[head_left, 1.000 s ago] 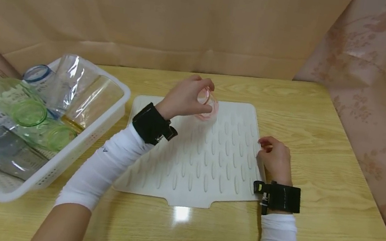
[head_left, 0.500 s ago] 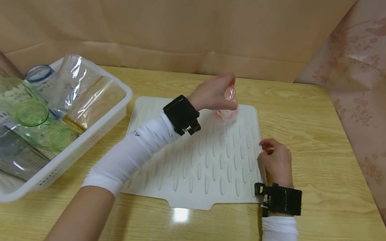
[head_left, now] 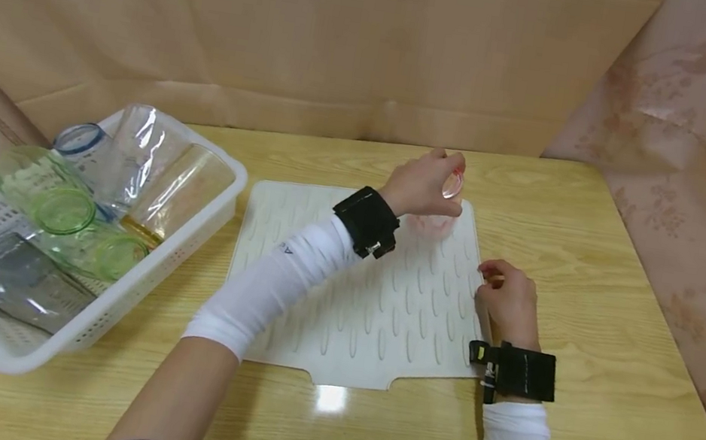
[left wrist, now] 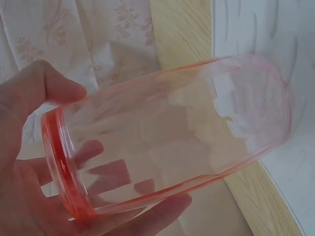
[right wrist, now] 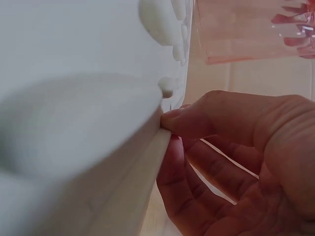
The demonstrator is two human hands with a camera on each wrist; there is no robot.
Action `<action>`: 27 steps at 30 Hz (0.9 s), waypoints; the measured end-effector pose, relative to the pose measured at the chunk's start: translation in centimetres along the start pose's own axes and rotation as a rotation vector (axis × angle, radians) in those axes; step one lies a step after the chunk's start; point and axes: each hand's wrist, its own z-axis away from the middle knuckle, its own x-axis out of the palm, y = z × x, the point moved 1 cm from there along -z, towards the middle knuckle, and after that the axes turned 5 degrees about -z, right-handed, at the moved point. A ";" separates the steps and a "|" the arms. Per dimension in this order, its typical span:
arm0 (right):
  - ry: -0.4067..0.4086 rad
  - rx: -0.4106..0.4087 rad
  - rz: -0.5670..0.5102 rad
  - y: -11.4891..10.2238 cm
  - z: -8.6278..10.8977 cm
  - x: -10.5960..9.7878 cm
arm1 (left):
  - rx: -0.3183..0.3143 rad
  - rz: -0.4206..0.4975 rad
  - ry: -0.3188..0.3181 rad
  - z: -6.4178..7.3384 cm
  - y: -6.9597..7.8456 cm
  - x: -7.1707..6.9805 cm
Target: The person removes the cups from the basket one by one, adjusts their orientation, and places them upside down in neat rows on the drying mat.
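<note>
Left hand [head_left: 423, 186] has the pink glass [left wrist: 162, 137] gripped round its red end, over the mat [head_left: 365, 321] near its far right corner; can't tell if it's touching down; right hand [head_left: 510, 301] is pinching the mat's right edge; looks early days to me, one glass out, the other glasses [head_left: 24, 285] lying in the basket [head_left: 185, 244].

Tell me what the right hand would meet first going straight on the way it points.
The white mat: the right hand already pinches its edge. Beyond that, the line seems to lead toward the pink cup in the left hand, though depth is unclear.
</note>
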 end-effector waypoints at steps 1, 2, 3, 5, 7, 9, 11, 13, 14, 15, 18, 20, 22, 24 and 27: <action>0.003 -0.003 0.002 0.0 0.0 0.0 | 0.000 -0.004 0.000 -0.1 0.2 0.0; 0.003 -0.003 0.002 0.0 0.0 0.0 | 0.002 -0.009 0.002 -0.2 0.3 0.0; 0.002 -0.002 0.004 0.0 0.0 0.0 | 0.003 -0.009 0.003 -0.4 0.5 0.0; -0.002 0.003 0.006 0.1 0.0 0.0 | 0.005 -0.022 0.006 -0.6 0.6 0.1; -0.006 0.005 0.005 0.1 0.0 0.0 | 0.007 -0.029 0.005 -0.9 0.8 0.2; -0.007 0.001 0.002 0.1 0.1 0.0 | 0.011 -0.018 -0.005 -1.1 0.9 0.3; -0.003 -0.010 -0.002 0.2 0.2 -0.1 | 0.013 -0.012 -0.015 -1.3 1.1 0.5; 0.002 -0.022 -0.006 0.2 0.2 0.0 | 0.017 -0.004 -0.018 -1.5 1.1 0.6; 0.002 -0.025 -0.007 0.2 0.3 0.0 | 0.021 -0.002 -0.013 -1.6 1.2 0.6; 0.003 -0.026 -0.009 0.2 0.3 0.0 | 0.024 -0.006 -0.009 -1.6 1.1 0.7; 0.002 -0.024 -0.011 0.1 0.4 0.0 | 0.025 -0.009 -0.001 -1.8 1.0 0.7; 0.001 -0.023 -0.012 0.0 0.4 0.1 | 0.020 -0.016 0.001 -1.9 1.0 0.8; 0.004 -0.030 -0.012 -0.1 0.5 0.1 | 0.017 -0.034 -0.001 -2.0 1.0 0.8; 0.011 -0.039 -0.009 -0.1 0.4 0.0 | 0.022 -0.046 -0.006 -2.2 1.0 0.9; 0.019 -0.049 -0.007 -0.1 0.4 -0.1 | 0.034 -0.044 -0.020 -2.4 1.1 1.0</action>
